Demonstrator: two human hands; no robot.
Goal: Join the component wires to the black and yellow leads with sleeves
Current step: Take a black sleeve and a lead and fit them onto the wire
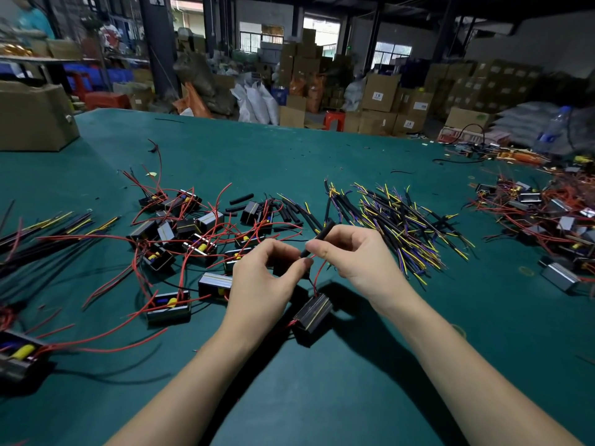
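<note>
Both hands work above the green table (pixel 322 149), just in front of the pile of black and yellow leads (pixel 405 226). The right hand (pixel 357 255) pinches a black sleeve (pixel 317 238) between thumb and forefinger, the sleeve angled up toward that pile. The left hand (pixel 264 284) is closed at the fingertips on the sleeve's lower end, where thin wires enter; the exact grip is obscured. A red wire (pixel 318 275) runs down to a black component (pixel 312 312) resting on the table beneath the hands. Further components (pixel 180 226) with red wires lie left of the pile.
</note>
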